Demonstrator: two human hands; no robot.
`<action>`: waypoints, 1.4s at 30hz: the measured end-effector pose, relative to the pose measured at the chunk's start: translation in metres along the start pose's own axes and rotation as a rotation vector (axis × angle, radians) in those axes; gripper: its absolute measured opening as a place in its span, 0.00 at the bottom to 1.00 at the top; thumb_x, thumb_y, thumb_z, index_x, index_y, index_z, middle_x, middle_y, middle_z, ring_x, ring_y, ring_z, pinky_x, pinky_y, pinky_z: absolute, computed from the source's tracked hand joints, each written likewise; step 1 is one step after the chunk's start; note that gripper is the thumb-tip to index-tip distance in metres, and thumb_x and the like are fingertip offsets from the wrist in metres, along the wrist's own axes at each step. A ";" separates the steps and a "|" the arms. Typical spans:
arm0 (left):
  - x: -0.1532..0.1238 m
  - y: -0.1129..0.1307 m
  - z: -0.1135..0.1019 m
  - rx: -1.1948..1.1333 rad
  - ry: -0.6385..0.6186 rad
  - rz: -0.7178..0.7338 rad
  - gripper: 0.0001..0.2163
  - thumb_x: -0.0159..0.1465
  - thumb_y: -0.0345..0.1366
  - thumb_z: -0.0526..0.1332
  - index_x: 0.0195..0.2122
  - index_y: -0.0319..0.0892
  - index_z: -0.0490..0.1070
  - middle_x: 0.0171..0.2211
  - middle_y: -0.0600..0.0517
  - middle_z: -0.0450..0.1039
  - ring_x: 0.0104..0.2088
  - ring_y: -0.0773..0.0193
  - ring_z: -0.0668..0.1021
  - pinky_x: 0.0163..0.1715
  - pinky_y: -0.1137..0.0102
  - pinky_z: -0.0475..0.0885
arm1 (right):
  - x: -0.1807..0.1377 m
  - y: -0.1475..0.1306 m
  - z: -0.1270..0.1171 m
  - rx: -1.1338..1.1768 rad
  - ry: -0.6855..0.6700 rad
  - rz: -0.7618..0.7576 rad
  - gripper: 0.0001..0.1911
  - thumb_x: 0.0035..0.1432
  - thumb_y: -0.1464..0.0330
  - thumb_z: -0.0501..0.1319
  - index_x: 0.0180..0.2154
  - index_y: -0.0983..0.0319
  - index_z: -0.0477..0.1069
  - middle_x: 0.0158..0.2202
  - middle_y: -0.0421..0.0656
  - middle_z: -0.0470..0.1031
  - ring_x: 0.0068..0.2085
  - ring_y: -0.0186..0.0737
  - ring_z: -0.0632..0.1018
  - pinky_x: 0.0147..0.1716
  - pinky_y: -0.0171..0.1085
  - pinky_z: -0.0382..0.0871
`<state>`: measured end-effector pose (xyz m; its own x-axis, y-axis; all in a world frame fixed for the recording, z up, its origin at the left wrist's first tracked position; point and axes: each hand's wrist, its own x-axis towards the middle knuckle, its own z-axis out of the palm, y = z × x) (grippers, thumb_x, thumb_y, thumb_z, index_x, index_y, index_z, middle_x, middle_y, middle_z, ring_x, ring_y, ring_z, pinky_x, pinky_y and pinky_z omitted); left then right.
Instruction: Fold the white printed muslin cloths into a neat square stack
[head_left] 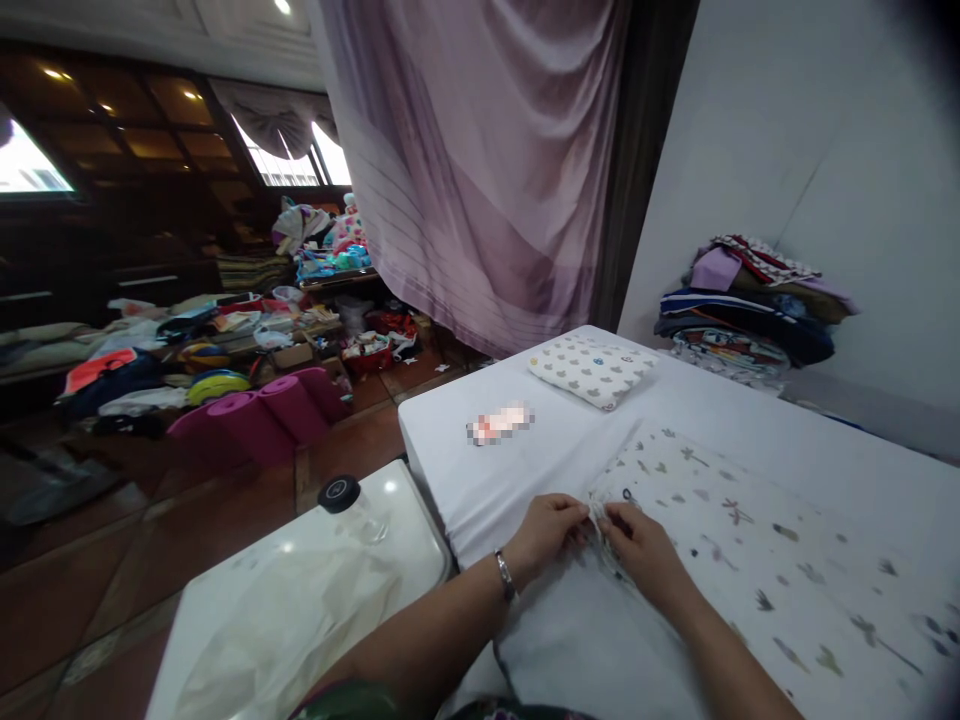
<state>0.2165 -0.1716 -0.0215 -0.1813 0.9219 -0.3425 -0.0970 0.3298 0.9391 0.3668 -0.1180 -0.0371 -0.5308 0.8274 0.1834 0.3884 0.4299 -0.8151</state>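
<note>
A white cloth with small printed plants and shapes (750, 530) lies spread over the right side of the white-covered bed (525, 480). At its near left edge, my left hand (551, 535) pinches the gathered fabric between thumb and fingers. Close beside it, my right hand (637, 540) grips the same bunched edge. The exact fold between the fingertips is partly hidden. A silver bracelet (505, 575) circles my left wrist. Farther back on the bed rests a folded white cloth with a grey print (592, 368). A small blurred-out item (499, 424) lies left of it.
A white side table (217, 580) at the lower left bears a clear bottle with a black lid (339, 493) and a crumpled pale cloth (300, 620). Pink rolled mats (277, 415) and piled belongings cover the floor beyond. Folded textiles (750, 310) are stacked by the right wall.
</note>
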 end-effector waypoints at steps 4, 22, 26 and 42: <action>0.000 0.001 0.000 -0.048 0.015 0.000 0.10 0.54 0.40 0.60 0.24 0.38 0.70 0.18 0.54 0.70 0.17 0.72 0.68 0.18 0.76 0.58 | 0.001 -0.004 -0.010 -0.010 0.037 0.046 0.14 0.56 0.60 0.52 0.33 0.61 0.71 0.29 0.42 0.74 0.31 0.40 0.72 0.31 0.36 0.64; -0.003 0.004 0.006 -0.018 0.067 0.062 0.14 0.55 0.45 0.60 0.28 0.37 0.69 0.23 0.51 0.72 0.22 0.69 0.73 0.19 0.77 0.65 | -0.010 -0.025 0.004 -0.423 0.067 -0.077 0.11 0.61 0.67 0.48 0.34 0.60 0.67 0.32 0.42 0.70 0.34 0.38 0.70 0.33 0.35 0.60; -0.002 0.000 0.006 0.002 0.042 0.080 0.17 0.52 0.49 0.63 0.29 0.38 0.67 0.22 0.52 0.71 0.22 0.69 0.73 0.20 0.77 0.65 | -0.013 -0.028 0.009 -0.419 0.066 -0.112 0.09 0.60 0.71 0.48 0.36 0.60 0.66 0.34 0.44 0.70 0.38 0.40 0.70 0.37 0.36 0.61; 0.007 0.027 0.004 0.035 -0.095 -0.063 0.11 0.54 0.41 0.60 0.30 0.38 0.63 0.29 0.50 0.72 0.23 0.67 0.77 0.19 0.77 0.64 | -0.100 -0.001 -0.042 -0.719 0.077 -0.075 0.18 0.58 0.67 0.54 0.50 0.64 0.66 0.46 0.51 0.69 0.46 0.47 0.68 0.44 0.44 0.63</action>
<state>0.2160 -0.1553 0.0017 -0.0823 0.9135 -0.3984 -0.0706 0.3934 0.9167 0.4510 -0.1862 -0.0312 -0.5313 0.7980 0.2845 0.7660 0.5960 -0.2410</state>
